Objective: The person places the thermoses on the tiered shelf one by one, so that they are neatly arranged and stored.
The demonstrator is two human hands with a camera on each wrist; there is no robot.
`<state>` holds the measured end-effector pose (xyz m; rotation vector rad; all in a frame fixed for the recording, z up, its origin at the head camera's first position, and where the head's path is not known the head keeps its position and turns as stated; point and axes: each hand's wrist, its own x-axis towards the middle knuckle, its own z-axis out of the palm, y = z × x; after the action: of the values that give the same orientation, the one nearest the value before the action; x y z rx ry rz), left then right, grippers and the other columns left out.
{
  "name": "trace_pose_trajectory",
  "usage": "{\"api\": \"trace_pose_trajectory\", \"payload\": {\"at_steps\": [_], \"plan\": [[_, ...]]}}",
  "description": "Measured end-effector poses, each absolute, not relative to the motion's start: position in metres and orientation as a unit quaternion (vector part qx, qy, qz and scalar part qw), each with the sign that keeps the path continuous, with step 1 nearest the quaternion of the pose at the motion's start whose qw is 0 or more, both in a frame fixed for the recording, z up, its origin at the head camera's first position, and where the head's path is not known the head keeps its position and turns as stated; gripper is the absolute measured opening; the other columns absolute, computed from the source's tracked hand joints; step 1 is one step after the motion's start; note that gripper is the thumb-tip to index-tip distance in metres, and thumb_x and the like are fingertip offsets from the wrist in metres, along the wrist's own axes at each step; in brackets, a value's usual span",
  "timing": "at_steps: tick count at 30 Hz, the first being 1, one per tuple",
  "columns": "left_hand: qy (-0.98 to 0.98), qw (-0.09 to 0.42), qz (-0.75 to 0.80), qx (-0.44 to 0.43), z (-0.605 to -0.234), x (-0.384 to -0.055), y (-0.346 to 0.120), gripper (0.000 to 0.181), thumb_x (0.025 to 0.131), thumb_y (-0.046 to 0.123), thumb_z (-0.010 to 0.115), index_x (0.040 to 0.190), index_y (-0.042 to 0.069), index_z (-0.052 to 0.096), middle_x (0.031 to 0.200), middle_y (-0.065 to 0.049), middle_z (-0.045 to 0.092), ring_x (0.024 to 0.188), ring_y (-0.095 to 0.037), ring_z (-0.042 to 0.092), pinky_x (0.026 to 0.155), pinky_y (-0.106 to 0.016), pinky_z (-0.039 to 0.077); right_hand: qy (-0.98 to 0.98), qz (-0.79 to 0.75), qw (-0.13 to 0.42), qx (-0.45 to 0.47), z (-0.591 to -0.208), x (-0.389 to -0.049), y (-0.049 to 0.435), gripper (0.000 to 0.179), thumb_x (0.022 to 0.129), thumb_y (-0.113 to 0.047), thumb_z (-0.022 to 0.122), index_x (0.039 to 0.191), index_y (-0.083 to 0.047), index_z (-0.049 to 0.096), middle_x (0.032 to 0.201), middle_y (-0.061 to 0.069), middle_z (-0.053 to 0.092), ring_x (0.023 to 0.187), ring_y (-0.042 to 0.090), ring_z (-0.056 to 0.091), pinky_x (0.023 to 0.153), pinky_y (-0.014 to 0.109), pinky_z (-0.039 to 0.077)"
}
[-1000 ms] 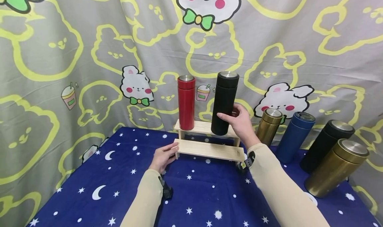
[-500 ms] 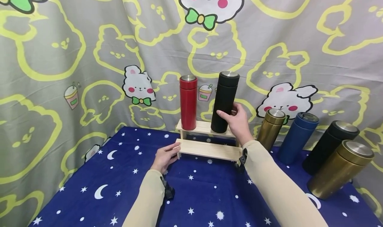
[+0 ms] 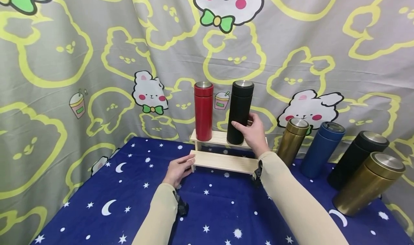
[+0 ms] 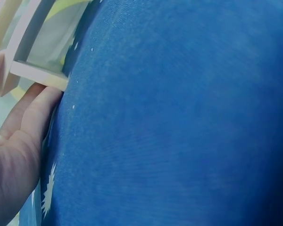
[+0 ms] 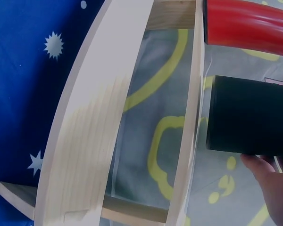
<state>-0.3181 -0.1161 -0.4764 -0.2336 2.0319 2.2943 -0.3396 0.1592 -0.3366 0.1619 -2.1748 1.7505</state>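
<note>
My right hand (image 3: 253, 132) grips a black thermos flask (image 3: 239, 108) by its lower part, thumb in front. The flask stands nearly upright, its base close over the upper shelf of a two-tier wooden rack (image 3: 223, 161). A narrow gap shows between base and shelf edge in the right wrist view, where the black flask (image 5: 250, 115) lies sideways. To its left, a red thermos flask (image 3: 203, 112) stands on that same shelf. My left hand (image 3: 177, 169) holds the left end of the lower shelf; in the left wrist view its fingers (image 4: 35, 113) lie against the rack's leg.
Right of the rack stand a slim gold flask (image 3: 293, 141), a blue flask (image 3: 321, 149), another black flask (image 3: 357, 160) and a wide gold flask (image 3: 368, 184). A dark blue star-patterned cloth (image 3: 129, 187) covers the table. A patterned curtain (image 3: 106, 58) hangs close behind the rack.
My right hand has shifted slightly left with the black flask, which has gone from tilted to nearly upright and lower over the upper shelf. My left hand stays at the rack's left end.
</note>
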Motion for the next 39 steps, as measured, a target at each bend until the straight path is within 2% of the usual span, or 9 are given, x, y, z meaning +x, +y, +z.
{"api": "trace_pose_trajectory", "payload": {"at_steps": [17, 22, 28, 33, 39], "plan": [[0.661, 0.037, 0.745, -0.085, -0.477, -0.317, -0.115, 0.037, 0.088, 0.017, 0.077, 0.123, 0.007, 0.071, 0.131, -0.012, 0.060, 0.111, -0.023, 0.062, 0.087, -0.040, 0.054, -0.770, 0.613, 0.171, 0.041, -0.344, -0.347, 0.156, 0.070, 0.085, -0.026, 0.080, 0.139, 0.000, 0.044, 0.131, 0.018, 0.051, 0.118, 0.032, 0.052, 0.100, 0.045, 0.045], [0.657, 0.033, 0.748, -0.087, -0.476, -0.318, -0.116, 0.036, 0.087, 0.017, 0.078, 0.121, 0.007, 0.071, 0.130, -0.012, 0.061, 0.108, -0.022, 0.063, 0.087, -0.040, 0.054, -0.774, 0.608, 0.168, 0.051, -0.345, -0.348, 0.156, 0.071, 0.086, -0.027, 0.078, 0.141, 0.000, 0.040, 0.134, 0.018, 0.049, 0.121, 0.032, 0.050, 0.101, 0.046, 0.043], [0.661, 0.039, 0.744, -0.087, -0.477, -0.320, -0.115, 0.038, 0.087, 0.018, 0.078, 0.122, 0.008, 0.071, 0.131, -0.013, 0.061, 0.113, -0.025, 0.061, 0.088, -0.042, 0.053, -0.781, 0.601, 0.157, 0.062, -0.346, -0.344, 0.161, 0.075, 0.086, -0.028, 0.078, 0.143, -0.002, 0.037, 0.137, 0.017, 0.046, 0.126, 0.030, 0.046, 0.104, 0.045, 0.040], [0.662, 0.039, 0.744, -0.087, -0.477, -0.320, -0.116, 0.039, 0.086, 0.019, 0.079, 0.123, 0.007, 0.070, 0.132, -0.014, 0.060, 0.115, -0.026, 0.060, 0.089, -0.043, 0.053, -0.798, 0.577, 0.157, 0.076, -0.349, -0.338, 0.170, 0.081, 0.085, -0.039, 0.078, 0.145, -0.004, 0.036, 0.140, 0.015, 0.045, 0.130, 0.028, 0.041, 0.107, 0.046, 0.036], [0.662, 0.036, 0.743, -0.092, -0.479, -0.319, -0.116, 0.040, 0.085, 0.019, 0.080, 0.122, 0.007, 0.071, 0.129, -0.014, 0.062, 0.108, -0.023, 0.063, 0.087, -0.040, 0.054, -0.816, 0.548, 0.161, 0.089, -0.350, -0.327, 0.186, 0.085, 0.085, -0.048, 0.075, 0.144, -0.002, 0.037, 0.142, 0.016, 0.044, 0.132, 0.029, 0.039, 0.110, 0.049, 0.032]]}}
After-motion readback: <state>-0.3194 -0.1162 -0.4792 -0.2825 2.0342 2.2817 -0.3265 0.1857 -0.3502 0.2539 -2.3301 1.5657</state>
